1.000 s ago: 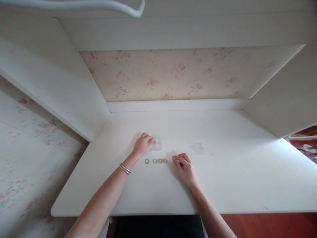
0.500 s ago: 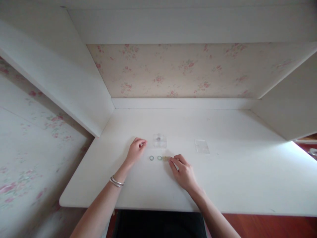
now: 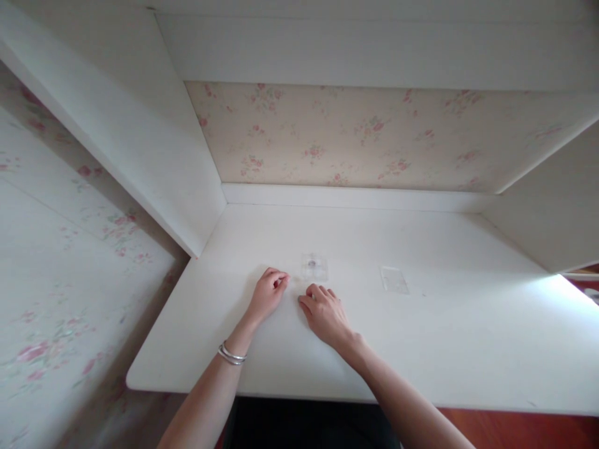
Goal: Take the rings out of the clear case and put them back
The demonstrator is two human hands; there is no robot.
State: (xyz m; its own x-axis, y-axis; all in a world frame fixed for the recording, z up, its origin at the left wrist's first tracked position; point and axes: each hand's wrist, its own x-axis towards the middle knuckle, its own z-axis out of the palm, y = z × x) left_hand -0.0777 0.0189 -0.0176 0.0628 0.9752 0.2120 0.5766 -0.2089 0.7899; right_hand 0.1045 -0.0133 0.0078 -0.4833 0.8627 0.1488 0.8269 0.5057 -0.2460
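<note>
1. Two bare hands rest side by side on the white surface (image 3: 421, 349).
2. Left hand (image 3: 267, 293), silver bangles (image 3: 231, 354) on its wrist, is loosely curled, grip closed on nothing I can see.
3. Right hand (image 3: 324, 312) lies palm down, perhaps covering something small; its grip cannot be told.
4. Just beyond the fingers lies a small clear packet (image 3: 314, 267); a second clear packet (image 3: 394, 279) lies well apart to the right.

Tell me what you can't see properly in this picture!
- Head view: whatever lies under the right hand is hidden by the hand itself.
- The left hand is curled, so its fingers hide anything inside.
- The small clear bag holds something dark, too small to name.
- The other clear bag is too faint to tell if it holds anything.
</note>
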